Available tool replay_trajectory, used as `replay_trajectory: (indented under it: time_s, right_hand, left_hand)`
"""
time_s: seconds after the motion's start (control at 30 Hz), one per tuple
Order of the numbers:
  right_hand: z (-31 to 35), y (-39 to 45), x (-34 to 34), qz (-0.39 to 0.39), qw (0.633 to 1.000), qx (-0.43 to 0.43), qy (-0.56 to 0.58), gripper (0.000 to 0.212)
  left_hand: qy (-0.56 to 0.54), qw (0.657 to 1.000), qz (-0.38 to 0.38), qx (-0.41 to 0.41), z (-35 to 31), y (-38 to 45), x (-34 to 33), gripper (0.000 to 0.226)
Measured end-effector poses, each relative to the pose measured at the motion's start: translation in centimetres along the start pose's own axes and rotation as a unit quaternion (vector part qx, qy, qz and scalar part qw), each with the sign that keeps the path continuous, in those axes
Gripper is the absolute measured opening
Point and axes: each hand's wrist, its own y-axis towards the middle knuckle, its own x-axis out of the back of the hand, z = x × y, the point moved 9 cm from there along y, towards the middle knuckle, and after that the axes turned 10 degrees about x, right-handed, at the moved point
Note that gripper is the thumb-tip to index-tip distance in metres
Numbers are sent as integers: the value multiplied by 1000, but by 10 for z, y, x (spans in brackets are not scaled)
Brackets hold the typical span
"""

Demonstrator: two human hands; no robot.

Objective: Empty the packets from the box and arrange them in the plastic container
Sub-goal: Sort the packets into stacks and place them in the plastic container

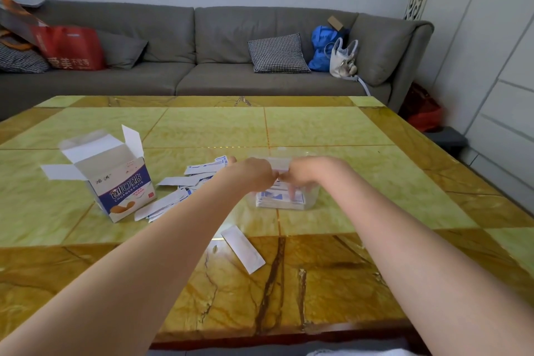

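On the table (332, 127) the box (115, 179) stands toward the left edge. Loose packets (185, 182) lie just right of it. Right of those, near the middle, sits the container (310, 202) with stacked packets (280, 199) in it. One packet (243, 248) lies nearer the front edge. A sofa (202, 46) stands behind the table.
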Motion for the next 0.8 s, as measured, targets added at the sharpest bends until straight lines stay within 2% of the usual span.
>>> replay_trajectory:
  time_s: [0.13, 0.23, 0.4, 0.5, 0.6, 0.67, 0.73, 0.8]
  right_hand:
    - [-5, 0, 4, -35, 999, -20, 24, 35]
    - [-12, 4, 9, -76, 994, -45, 70, 45]
    - [-12, -1, 16, -111, 987, -64, 92, 33]
    - [-11, -9, 32, -167, 977, -66, 114, 27]
    - [-5, -23, 60, -288, 946, -34, 145, 27]
    - [12, -34, 70, -347, 921, 15, 178, 30]
    - [42, -39, 58, -308, 927, 73, 201, 32]
    - [75, -35, 24, -193, 962, 92, 171, 33]
  left_hand:
    - [-9, 1000, -5, 5, 1, 4, 0, 38]
    - [1, 1000, -8, -5, 0, 7, -1, 46]
    - [16, 999, -22, -20, 0, 6, 3, 46]
    - [43, 990, -126, -47, 1, -6, 30, 38]
    - [30, 965, -253, -57, 9, -20, 62, 38]
    - [11, 964, -262, -39, 31, -26, 65, 34]
    - [10, 978, -206, -14, 57, -27, 52, 25]
    - [7, 993, -113, 13, 85, -27, 20, 27]
